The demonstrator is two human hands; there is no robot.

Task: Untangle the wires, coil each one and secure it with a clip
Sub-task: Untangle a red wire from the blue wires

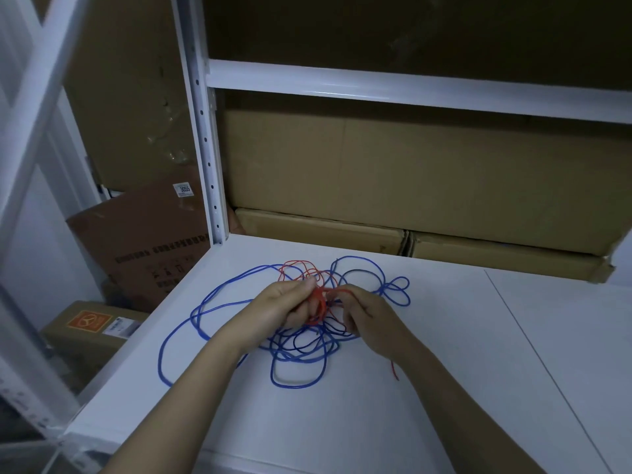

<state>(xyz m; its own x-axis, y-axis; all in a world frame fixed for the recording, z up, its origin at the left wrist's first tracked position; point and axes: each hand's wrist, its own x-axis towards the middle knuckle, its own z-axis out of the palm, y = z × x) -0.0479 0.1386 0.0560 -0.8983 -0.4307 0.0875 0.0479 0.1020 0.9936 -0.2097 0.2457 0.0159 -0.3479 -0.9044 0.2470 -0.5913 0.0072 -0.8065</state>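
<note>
Both hands over the tangle on the white surface (pixel 444 336). Left hand (pixel 287 302) has its fingers (pixel 301 314) curled, clamped on a bunch of red wire (pixel 319 302); right hand (pixel 366 316) pinches the same red wire just beside the left fingertips, fingers together on the strand. Red loops fan out just beyond the fingers, toward the shelf back; one red end lies on the surface by the right wrist. Blue wire (pixel 205 302) sprawls in big loops left of the left fingers, more loops below both hands and a small cluster right of the right fingers. A dark wire (pixel 328 331) is mixed in under the fingers; can't tell exactly how it threads through the blue. Cardboard boxes (pixel 410 172) stacked behind the surface, well beyond the fingers; white rack upright (pixel 205 131) at far left.
</note>
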